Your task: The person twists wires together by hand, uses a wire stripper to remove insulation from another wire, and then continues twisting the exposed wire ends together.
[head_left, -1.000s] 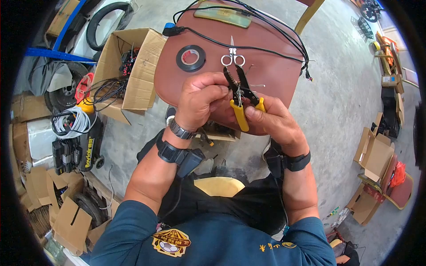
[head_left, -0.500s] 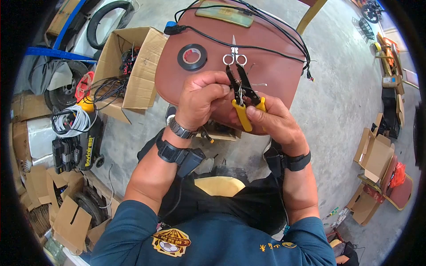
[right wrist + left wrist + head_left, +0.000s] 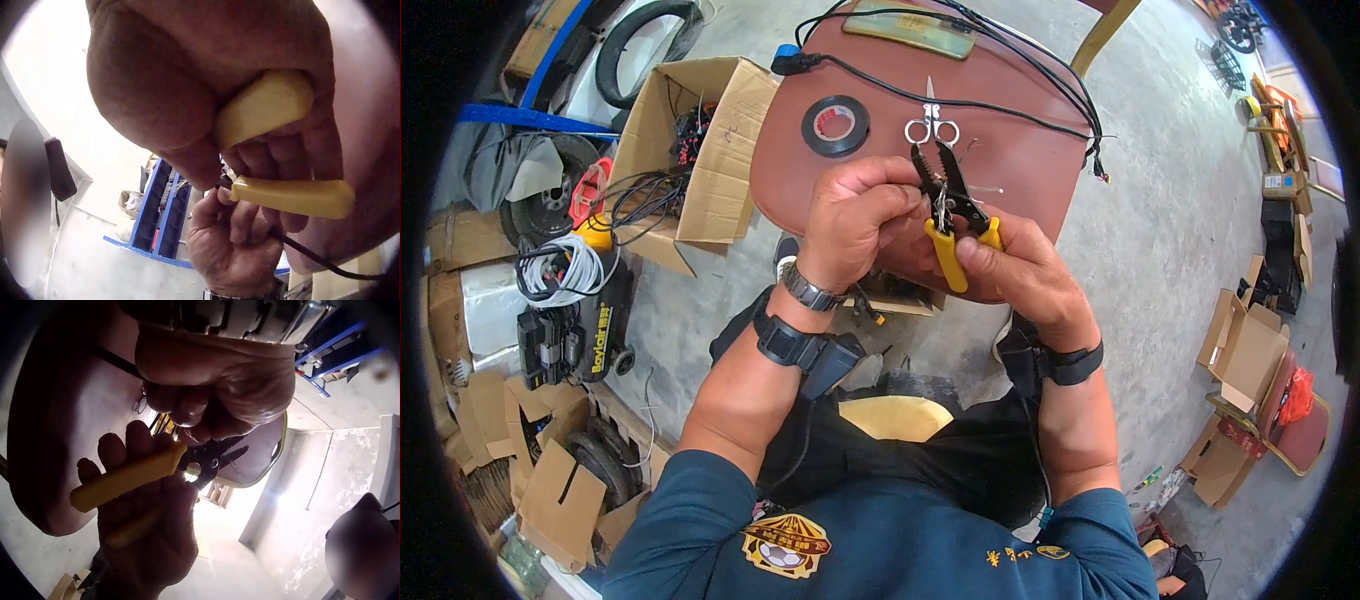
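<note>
My right hand (image 3: 1030,265) grips a wire stripper (image 3: 950,215) by its yellow handles, its dark jaws spread and pointing away from me. In the right wrist view, the two yellow handles (image 3: 290,197) stand apart across the palm and fingers. My left hand (image 3: 855,215), fingers curled, pinches a black cable (image 3: 325,262) right beside the stripper's jaws. Thin bare wire strands (image 3: 941,208) show by the tool's pivot. The cable's end is hidden by fingers. Beyond the tool, small scissors (image 3: 931,125) and a roll of black tape (image 3: 836,126) lie on the reddish-brown seat (image 3: 1030,180).
A black cable bundle (image 3: 1030,65) and a phone-shaped greenish object (image 3: 910,30) lie at the seat's far side. An open cardboard box (image 3: 730,150) with wires stands left of the seat. More boxes (image 3: 1245,345) stand at the right, and a black machine (image 3: 575,335) at the left.
The seat and the things on it have shifted a little rightward in the view, the hands and stripper slightly too. Both hands keep their holds.
</note>
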`<act>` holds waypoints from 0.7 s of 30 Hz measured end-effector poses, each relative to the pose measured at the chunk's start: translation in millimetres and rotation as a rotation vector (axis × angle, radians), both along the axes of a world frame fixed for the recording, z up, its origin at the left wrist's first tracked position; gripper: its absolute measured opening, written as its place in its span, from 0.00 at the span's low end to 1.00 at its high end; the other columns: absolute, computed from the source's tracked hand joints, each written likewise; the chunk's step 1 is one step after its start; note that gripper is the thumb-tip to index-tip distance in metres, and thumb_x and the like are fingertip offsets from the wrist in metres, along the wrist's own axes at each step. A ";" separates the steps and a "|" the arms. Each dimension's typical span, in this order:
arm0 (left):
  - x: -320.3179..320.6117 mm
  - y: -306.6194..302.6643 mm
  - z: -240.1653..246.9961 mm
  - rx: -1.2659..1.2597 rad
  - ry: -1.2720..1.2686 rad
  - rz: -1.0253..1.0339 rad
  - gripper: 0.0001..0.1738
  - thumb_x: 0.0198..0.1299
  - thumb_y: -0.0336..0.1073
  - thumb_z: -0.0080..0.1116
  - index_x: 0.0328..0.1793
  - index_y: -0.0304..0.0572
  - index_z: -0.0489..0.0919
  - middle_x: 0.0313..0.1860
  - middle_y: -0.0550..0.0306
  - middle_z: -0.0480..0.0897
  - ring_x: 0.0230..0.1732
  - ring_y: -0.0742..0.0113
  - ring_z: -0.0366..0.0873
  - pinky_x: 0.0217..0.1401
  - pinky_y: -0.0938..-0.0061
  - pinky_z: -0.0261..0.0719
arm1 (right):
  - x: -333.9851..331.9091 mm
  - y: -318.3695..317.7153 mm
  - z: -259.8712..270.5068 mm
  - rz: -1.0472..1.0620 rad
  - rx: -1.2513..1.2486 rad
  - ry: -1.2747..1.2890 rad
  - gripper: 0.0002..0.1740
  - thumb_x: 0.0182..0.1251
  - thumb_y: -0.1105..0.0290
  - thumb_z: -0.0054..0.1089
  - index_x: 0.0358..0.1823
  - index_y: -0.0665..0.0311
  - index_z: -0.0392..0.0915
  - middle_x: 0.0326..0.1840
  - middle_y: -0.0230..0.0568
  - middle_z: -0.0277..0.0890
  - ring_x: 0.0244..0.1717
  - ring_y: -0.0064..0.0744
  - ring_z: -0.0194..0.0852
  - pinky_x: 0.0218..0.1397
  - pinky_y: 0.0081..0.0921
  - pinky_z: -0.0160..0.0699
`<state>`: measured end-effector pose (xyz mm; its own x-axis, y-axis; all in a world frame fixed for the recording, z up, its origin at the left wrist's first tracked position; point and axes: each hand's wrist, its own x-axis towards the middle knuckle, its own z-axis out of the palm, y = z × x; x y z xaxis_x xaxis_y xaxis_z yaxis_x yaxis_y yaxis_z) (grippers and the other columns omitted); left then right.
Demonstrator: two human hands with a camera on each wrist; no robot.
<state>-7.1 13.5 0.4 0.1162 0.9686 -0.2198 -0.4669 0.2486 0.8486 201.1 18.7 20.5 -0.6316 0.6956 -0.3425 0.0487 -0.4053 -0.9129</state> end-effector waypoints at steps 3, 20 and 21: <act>0.5 -0.7 1.0 0.008 0.005 0.010 0.13 0.59 0.24 0.50 0.48 0.30 0.81 0.26 0.59 0.76 0.19 0.79 0.62 0.21 0.85 0.58 | -1.6 0.0 0.0 -0.013 -0.020 0.024 0.17 0.74 0.65 0.54 0.58 0.66 0.73 0.41 0.28 0.75 0.41 0.17 0.68 0.42 0.18 0.72; -8.2 5.2 0.9 -0.053 -0.086 -0.053 0.11 0.58 0.25 0.51 0.45 0.29 0.79 0.24 0.58 0.75 0.16 0.78 0.61 0.20 0.84 0.56 | -2.0 0.4 -0.4 0.004 -0.021 0.025 0.13 0.75 0.65 0.52 0.52 0.68 0.76 0.39 0.29 0.76 0.39 0.16 0.69 0.40 0.18 0.71; -8.4 5.3 1.3 -0.055 -0.081 -0.057 0.11 0.58 0.26 0.51 0.45 0.29 0.79 0.24 0.58 0.75 0.16 0.78 0.61 0.20 0.84 0.56 | -2.9 -0.1 1.7 -0.010 -0.032 0.019 0.13 0.75 0.65 0.52 0.51 0.68 0.76 0.39 0.28 0.76 0.38 0.16 0.69 0.40 0.18 0.71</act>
<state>-15.5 18.8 1.6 0.1907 0.9465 -0.2605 -0.5168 0.3224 0.7931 198.2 18.6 22.2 -0.6314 0.6905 -0.3527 0.0271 -0.4350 -0.9000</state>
